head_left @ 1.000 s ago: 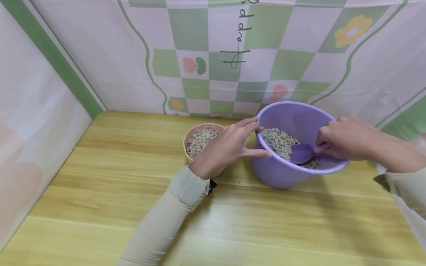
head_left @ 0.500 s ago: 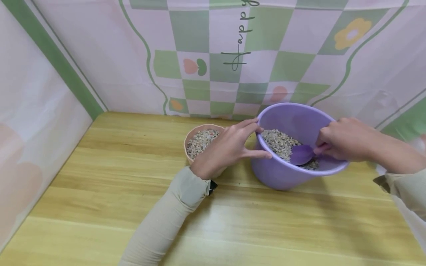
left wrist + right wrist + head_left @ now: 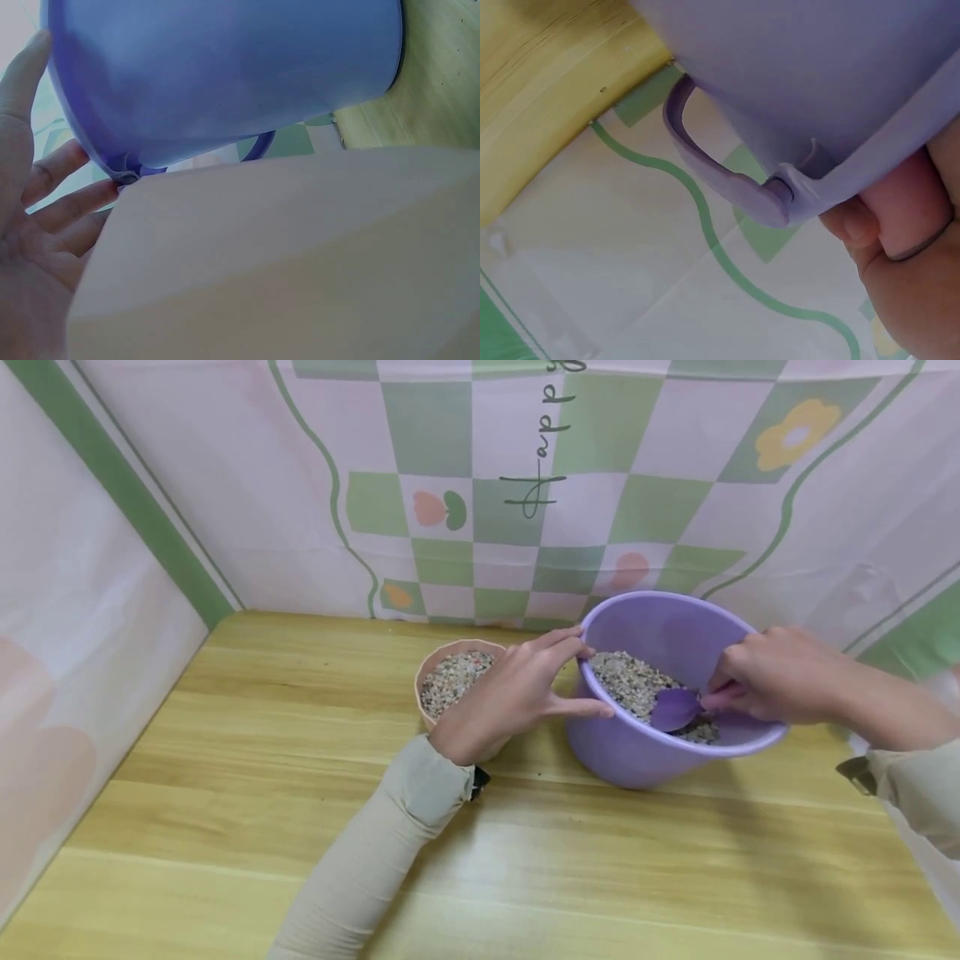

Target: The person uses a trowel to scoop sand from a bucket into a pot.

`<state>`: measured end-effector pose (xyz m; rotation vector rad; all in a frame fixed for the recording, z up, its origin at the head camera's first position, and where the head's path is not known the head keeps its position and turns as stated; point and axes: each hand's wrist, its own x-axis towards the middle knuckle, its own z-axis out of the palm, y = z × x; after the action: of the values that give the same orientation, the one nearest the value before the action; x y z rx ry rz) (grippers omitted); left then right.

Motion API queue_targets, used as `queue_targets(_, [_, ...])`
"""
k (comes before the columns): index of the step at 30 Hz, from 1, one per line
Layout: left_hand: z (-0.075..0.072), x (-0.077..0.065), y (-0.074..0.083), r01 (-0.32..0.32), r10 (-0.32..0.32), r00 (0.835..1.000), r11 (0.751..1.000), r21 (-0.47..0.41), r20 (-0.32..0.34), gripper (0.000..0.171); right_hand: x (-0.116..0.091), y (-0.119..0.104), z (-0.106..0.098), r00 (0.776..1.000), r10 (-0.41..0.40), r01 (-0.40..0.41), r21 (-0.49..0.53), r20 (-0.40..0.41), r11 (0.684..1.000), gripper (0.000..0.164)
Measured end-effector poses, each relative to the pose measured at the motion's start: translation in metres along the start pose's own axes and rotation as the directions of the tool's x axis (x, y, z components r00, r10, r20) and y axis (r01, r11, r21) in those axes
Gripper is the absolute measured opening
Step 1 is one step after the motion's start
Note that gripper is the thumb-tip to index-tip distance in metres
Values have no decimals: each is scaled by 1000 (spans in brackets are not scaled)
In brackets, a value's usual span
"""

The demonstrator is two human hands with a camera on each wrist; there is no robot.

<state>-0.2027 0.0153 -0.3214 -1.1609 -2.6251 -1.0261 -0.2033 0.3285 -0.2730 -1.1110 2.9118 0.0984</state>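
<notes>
A purple bucket holds a heap of mixed gravel. My left hand grips its left rim, fingertips hooked over the edge and thumb spread along the outer side. In the left wrist view the thumb and fingers lie at the bucket's rim. My right hand reaches over the right rim and grips the pink handle of a small scoop. The scoop's purple blade lies against the gravel inside the bucket. Left of the bucket, partly behind my left hand, stands a peach bowl filled with similar gravel.
Both containers stand on a wood-grain table close to a checked cloth backdrop. The bucket's handle hangs down at its far side. A few stray grains dot the tabletop near the bucket.
The scoop's blade has shifted slightly left over the gravel, and its handle shows a little more from my right hand. My left hand, the bucket and the bowl stay put.
</notes>
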Motion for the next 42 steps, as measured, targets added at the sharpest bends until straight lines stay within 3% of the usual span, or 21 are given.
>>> queue_targets(18, [1,0,1,8,-8,1000,1000,16,-8,66,0,0,4,999,39,-38,77,-9,996,8])
queue_targets(42, [0,0,2,8,-8,1000,1000,-3,0,66,-1,1,4,998,21,-17,75,-55,997,9])
